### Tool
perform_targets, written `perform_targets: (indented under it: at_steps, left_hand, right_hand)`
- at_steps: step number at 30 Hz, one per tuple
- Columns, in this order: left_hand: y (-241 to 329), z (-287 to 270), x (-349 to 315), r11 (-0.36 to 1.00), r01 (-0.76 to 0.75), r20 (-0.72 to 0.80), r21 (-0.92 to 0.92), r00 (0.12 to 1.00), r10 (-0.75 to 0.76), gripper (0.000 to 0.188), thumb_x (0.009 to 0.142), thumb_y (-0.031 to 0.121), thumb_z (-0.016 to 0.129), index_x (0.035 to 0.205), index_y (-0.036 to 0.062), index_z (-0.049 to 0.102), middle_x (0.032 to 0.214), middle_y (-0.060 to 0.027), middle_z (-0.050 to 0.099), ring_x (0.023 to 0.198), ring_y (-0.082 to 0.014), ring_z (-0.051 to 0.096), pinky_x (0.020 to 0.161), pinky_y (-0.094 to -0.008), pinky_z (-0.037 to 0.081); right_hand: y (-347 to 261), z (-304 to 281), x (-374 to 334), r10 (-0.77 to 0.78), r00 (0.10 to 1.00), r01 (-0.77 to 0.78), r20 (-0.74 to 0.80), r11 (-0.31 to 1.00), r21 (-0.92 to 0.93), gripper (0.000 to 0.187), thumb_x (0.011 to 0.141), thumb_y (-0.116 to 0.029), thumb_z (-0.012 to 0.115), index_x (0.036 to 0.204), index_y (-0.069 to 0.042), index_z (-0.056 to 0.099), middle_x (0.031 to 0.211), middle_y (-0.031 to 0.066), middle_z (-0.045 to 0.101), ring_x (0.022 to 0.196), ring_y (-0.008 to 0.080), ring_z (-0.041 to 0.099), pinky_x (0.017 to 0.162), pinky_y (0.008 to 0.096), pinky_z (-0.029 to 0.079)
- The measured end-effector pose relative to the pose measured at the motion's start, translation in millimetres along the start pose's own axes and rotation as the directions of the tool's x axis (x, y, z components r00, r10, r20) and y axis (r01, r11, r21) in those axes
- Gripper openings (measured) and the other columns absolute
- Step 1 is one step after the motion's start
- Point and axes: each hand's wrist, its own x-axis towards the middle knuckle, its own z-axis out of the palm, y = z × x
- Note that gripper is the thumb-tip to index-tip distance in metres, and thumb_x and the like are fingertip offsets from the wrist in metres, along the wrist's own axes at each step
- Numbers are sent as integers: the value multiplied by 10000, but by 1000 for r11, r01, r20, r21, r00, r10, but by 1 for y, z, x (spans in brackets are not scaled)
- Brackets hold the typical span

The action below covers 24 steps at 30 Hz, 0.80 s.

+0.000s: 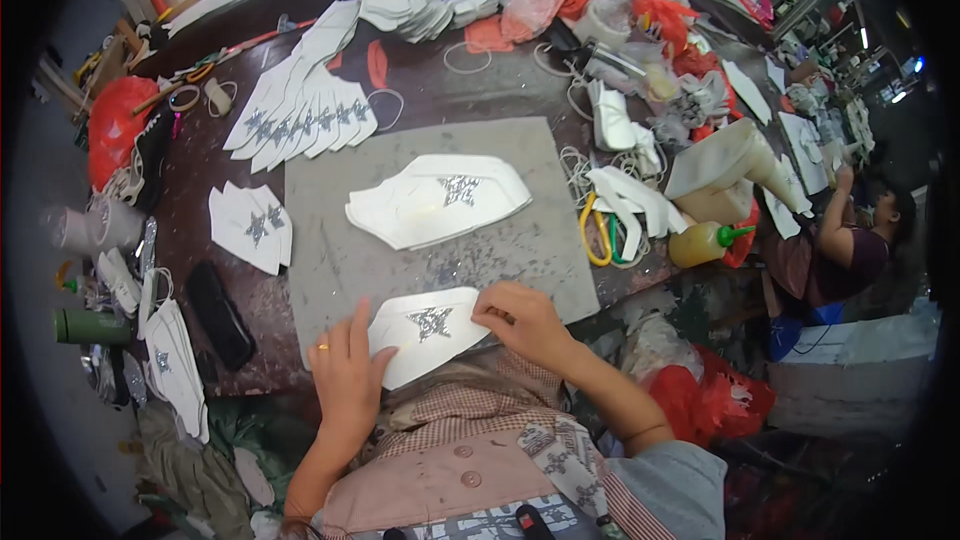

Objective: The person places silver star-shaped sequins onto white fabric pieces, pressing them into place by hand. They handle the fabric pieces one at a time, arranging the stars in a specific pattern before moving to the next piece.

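Observation:
A white shoe-upper piece with a glittery silver star lies near the front edge of the grey work board. My left hand holds its left end, thumb on top and fingers stretched along the side. Closed in a pinch, my right hand grips the piece's right corner; what its fingertips hold besides is too small to make out. Farther up on the board rest larger stacked white upper pieces, also with a star. Left of the board is a small pile of star-marked white pieces.
Fanned white pieces and a further stack cover the back. A black case lies at left. Scissors with yellow handles, a yellowish bottle and a beige shoe last stand right. A co-worker sits far right.

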Motion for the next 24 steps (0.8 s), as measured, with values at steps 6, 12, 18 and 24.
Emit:
perform_targets:
  at_steps: [6,12,18,24]
  left_hand:
    - [24,-48,79,821,-174,-137,-544,984,117,540,803,77,759,1326,79,622,883,-100,658,869,-218,605,794,-343,463]
    - [3,49,171,939,-179,-328,-293,942,77,495,856,170,737,1331,103,609,1157,-111,627,1055,-274,577,921,-453,425]
    - [-39,-12,140,991,-134,-562,-17,821,102,510,840,123,699,1337,102,584,1434,-144,488,1302,-330,467,1075,-537,336]
    - [-214,-35,128,991,-3,-171,133,985,26,696,722,-89,560,1396,80,523,1522,-179,419,1431,-352,363,1163,-517,286]
  right_hand:
    - [69,-93,22,-38,831,-324,-554,777,-539,270,897,-61,654,1135,60,611,1092,220,633,1033,384,587,921,448,465]
    - [101,-105,17,-89,871,-325,-483,633,-702,192,823,-32,721,987,42,653,1077,211,594,1079,396,534,930,444,439]
    - [-5,-71,-5,417,834,-277,-360,882,381,102,971,-53,594,1046,16,596,793,91,660,629,142,594,579,271,478]
    - [19,12,13,435,889,-260,-142,735,626,159,974,-53,606,1098,45,615,789,98,688,525,80,546,484,209,418]
